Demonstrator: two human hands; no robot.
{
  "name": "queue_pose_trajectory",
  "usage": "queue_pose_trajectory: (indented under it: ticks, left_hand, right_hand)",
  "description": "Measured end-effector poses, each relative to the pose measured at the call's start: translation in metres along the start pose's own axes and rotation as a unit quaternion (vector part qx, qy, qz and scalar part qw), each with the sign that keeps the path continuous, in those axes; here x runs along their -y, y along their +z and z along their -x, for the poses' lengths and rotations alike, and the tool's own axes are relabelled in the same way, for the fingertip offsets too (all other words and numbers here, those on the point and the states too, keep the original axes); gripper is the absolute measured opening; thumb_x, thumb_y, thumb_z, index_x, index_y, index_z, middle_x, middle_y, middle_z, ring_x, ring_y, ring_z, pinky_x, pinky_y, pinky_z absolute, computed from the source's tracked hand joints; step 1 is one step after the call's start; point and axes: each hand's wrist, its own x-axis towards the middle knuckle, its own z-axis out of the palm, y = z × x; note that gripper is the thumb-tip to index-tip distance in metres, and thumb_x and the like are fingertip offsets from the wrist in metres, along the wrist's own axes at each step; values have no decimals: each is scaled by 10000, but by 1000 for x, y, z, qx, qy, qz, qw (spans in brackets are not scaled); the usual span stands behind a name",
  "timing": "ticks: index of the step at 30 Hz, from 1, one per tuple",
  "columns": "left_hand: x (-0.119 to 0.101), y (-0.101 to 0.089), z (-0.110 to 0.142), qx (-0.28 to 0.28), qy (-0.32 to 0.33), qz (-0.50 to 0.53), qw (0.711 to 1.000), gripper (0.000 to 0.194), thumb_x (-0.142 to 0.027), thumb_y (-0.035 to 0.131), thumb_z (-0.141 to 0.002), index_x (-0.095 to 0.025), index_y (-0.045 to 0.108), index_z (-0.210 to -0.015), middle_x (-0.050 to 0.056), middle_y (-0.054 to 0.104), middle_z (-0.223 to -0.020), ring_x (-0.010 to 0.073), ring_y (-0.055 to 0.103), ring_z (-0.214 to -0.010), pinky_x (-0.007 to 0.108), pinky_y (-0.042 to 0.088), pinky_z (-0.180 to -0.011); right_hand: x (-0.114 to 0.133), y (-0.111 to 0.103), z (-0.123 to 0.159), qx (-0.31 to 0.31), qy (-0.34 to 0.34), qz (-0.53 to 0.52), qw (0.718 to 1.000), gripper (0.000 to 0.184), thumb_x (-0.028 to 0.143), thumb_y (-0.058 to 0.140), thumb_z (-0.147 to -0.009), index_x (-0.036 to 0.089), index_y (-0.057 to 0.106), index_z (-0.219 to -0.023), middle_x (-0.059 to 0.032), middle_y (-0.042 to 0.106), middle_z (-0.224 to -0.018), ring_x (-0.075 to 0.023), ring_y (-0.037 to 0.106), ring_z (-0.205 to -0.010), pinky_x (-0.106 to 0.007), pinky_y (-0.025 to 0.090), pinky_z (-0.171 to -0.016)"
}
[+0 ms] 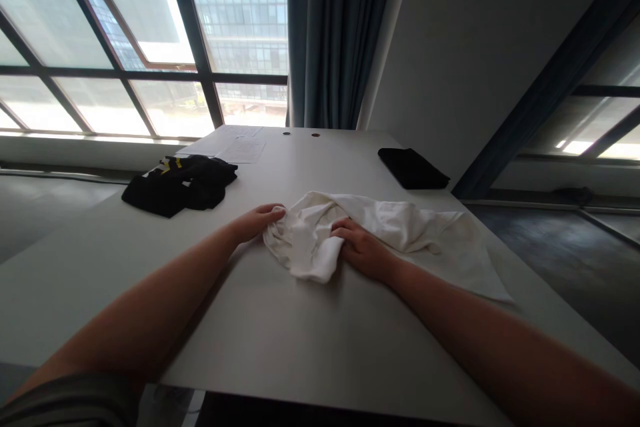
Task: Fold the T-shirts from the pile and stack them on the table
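Note:
A crumpled white garment (pixel 400 223) lies across the middle of the table, bunched at its left end and spread flatter toward the right. My left hand (pixel 261 221) pinches the bunched left edge between thumb and fingers. On the near side of the bunch, my right hand (pixel 363 248) has its fingers curled into the folds. Part of the cloth near my right hand is lifted and folded over. The fingertips of my right hand are partly hidden in the fabric.
A loosely heaped black garment with yellow marks (pixel 185 183) lies at the left. A folded black cloth (pixel 413 168) sits at the back right. Sheets of paper (pixel 240 149) rest near the far edge of the white table (pixel 280 340). Windows and a blue curtain (pixel 335 33) stand behind.

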Motion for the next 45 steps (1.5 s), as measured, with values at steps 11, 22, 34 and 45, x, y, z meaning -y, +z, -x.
queue_pose_trajectory:
  ticks: [11, 22, 34, 45]
  left_hand:
    - [-8, -10, -4, -113, 9, 147, 983, 522, -470, 973, -616, -154, 640, -866, 7, 682, -715, 150, 661, -609, 242, 567, -578]
    - [-4, -17, -1, 6, 12, 132, 991, 597, -395, 975, -655, -218, 663, -1132, 13, 715, -862, 157, 688, -689, 237, 602, -602]
    - [-4, -15, 0, -19, 71, 91, 993, 714, -621, 961, -624, -184, 664, -1104, -4, 670, -839, 115, 622, -691, 184, 531, -628]
    - [-29, -25, 14, 70, -27, -185, 980, 467, -365, 982, -655, -186, 784, -1038, 23, 724, -785, 123, 601, -608, 160, 444, -482]
  right_hand:
    - [-18, -35, 17, -96, 157, -301, 936, 527, 702, 650, -984, 178, 590, -987, -21, 595, -771, -164, 628, -714, -314, 600, -766]
    - [13, -7, 17, 25, 35, 11, 999, 346, 253, 565, -988, 178, 678, -1306, -101, 660, -1225, -233, 629, -1130, -357, 498, -1063]
    - [-23, -23, 10, -262, 224, -407, 846, 396, 432, 801, -745, 207, 611, -1010, -6, 634, -925, -157, 585, -843, -226, 494, -741]
    - [-2, -55, 24, -318, 32, 24, 947, 319, 416, 648, -974, 234, 610, -1232, -119, 560, -1299, -238, 597, -1105, -386, 535, -977]
